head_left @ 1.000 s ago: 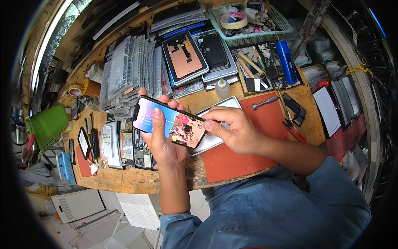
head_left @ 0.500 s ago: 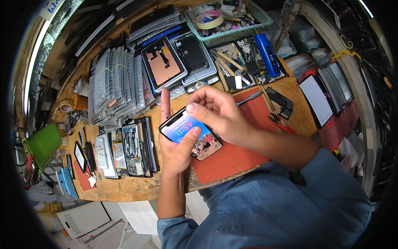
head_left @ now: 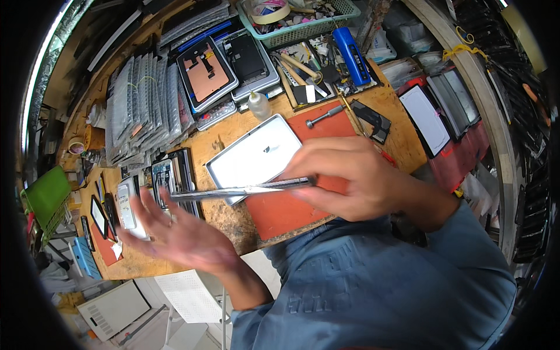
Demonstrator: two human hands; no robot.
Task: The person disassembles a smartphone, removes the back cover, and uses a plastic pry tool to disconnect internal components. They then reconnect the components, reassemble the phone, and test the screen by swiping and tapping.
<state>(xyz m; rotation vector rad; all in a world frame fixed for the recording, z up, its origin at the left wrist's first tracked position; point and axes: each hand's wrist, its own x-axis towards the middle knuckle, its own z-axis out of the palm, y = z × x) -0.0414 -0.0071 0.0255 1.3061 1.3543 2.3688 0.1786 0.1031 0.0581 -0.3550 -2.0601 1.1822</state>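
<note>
My right hand (head_left: 353,175) grips one end of a smartphone (head_left: 242,190), pinched between thumb and fingers. The phone is turned edge-on, so its screen is not seen. My left hand (head_left: 181,233) is open with its fingers spread, slightly smeared by motion, just below the phone's far left end. Whether a fingertip touches the phone I cannot tell. Behind the phone lies a silver-white tablet back cover (head_left: 254,154), partly on the red work mat (head_left: 280,216) and partly on the wooden bench.
A squeeze bottle (head_left: 258,106), a screwdriver (head_left: 324,116) and a blue power tool (head_left: 351,55) lie beyond the mat. Bubble-wrapped packages (head_left: 143,108) are stacked at left, near opened tablets (head_left: 207,73). A green basket (head_left: 300,29) stands at the back.
The phone passed from my left hand to my right and turned from screen-up to edge-on. My left hand let go and opened. The silver-white cover now shows; the view shifted.
</note>
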